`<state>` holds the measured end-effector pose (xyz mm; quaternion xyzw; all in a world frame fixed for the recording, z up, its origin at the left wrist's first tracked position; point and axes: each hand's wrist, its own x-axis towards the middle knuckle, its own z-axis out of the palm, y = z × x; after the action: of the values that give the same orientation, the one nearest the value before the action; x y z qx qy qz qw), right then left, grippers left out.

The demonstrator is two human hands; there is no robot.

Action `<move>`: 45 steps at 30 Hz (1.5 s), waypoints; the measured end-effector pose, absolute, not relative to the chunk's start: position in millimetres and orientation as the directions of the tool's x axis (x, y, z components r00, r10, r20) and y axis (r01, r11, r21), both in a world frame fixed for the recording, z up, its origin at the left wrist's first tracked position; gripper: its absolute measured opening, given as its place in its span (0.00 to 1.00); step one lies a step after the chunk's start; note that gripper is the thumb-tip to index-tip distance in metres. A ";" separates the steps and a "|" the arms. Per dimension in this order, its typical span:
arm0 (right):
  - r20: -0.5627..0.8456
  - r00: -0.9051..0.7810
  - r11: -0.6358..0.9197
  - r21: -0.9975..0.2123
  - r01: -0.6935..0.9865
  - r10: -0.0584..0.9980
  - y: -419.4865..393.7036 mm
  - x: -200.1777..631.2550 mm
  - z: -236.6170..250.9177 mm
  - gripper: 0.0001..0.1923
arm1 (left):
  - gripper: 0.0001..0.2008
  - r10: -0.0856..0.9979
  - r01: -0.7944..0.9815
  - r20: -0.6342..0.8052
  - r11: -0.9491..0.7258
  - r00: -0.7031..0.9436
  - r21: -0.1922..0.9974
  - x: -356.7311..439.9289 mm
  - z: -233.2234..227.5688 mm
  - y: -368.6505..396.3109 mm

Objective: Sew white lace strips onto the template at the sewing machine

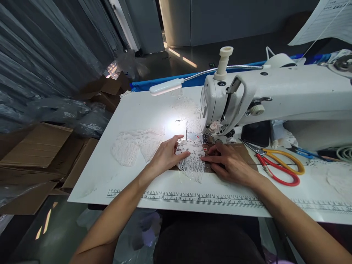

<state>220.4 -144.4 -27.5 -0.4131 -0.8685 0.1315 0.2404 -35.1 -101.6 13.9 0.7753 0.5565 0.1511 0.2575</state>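
Head view: feeding step, I'd say. Left hand (167,156) and right hand (229,161) lie flat, fingers spread, pinning the white openwork lace strip (191,161) on the white surface (137,110) at the white sewing machine (275,95) needle. Next move needs an even, straight feed. Lace looks thin, floppy, netted.

Left hand (165,157) and right hand (229,163) pressed flat on a strip of white lace (191,161) just before the needle of a white sewing machine (275,99). Gooseneck lamp (166,86) lit above the white table (137,110). More lace (134,145) lying to the left; red and yellow scissors (277,165) to the right. Printed ruler (192,198) along the near edge. Cardboard boxes (35,146) stacked far left.
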 end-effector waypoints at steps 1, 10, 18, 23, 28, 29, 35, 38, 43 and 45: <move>0.305 -0.541 0.621 -0.428 0.657 0.783 -144.7 220.1 -27.0 0.17 | 0.25 0.938 0.791 0.027 -0.307 0.346 0.529 -35.0 12.9 -100.8; 0.332 -0.537 0.631 -0.402 0.664 0.776 -144.8 218.9 -26.9 0.18 | 0.14 0.451 0.419 0.167 -0.886 0.877 0.197 -6.6 5.3 -81.0; 0.299 -0.530 0.608 -0.426 0.670 0.794 -146.3 218.3 -26.4 0.18 | 0.21 0.482 0.476 0.045 -0.874 0.875 0.096 -6.9 3.3 -81.0; 0.335 -0.478 0.583 -0.441 0.682 0.812 -145.8 219.0 -30.3 0.18 | 0.22 0.528 0.528 0.020 -0.849 0.849 0.024 -1.0 3.1 -80.2; 0.344 -0.470 0.582 -0.453 0.675 0.813 -144.5 219.2 -30.2 0.19 | 0.21 0.551 0.543 0.077 -0.834 0.831 0.101 0.9 -0.6 -76.6; 0.341 -0.469 0.580 -0.455 0.676 0.815 -144.4 218.8 -29.3 0.19 | 0.21 0.551 0.541 0.092 -0.833 0.829 0.115 0.3 -1.9 -76.7; 0.346 -0.471 0.584 -0.457 0.671 0.812 -143.7 217.6 -24.4 0.19 | 0.21 0.540 0.525 0.155 -0.841 0.827 0.129 -3.1 -10.3 -76.9; 0.359 -0.477 0.597 -0.462 0.656 0.802 -143.0 218.1 -24.7 0.19 | 0.21 0.530 0.517 0.184 -0.848 0.828 0.116 -3.4 -13.6 -75.9; 0.380 -0.459 0.595 -0.467 0.655 0.803 -142.0 219.9 -30.0 0.20 | 0.21 0.540 0.539 0.205 -0.840 0.816 0.067 -2.2 -16.5 -78.9; 0.374 -0.457 0.590 -0.467 0.659 0.807 -141.5 221.0 -32.2 0.20 | 0.20 0.550 0.554 0.223 -0.831 0.805 0.050 -1.0 -18.1 -81.8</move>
<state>221.0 -141.5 -32.2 -0.4342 -0.8438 0.1288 0.2879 -1.0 -81.8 -18.1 0.9499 0.2906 0.1147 -0.0089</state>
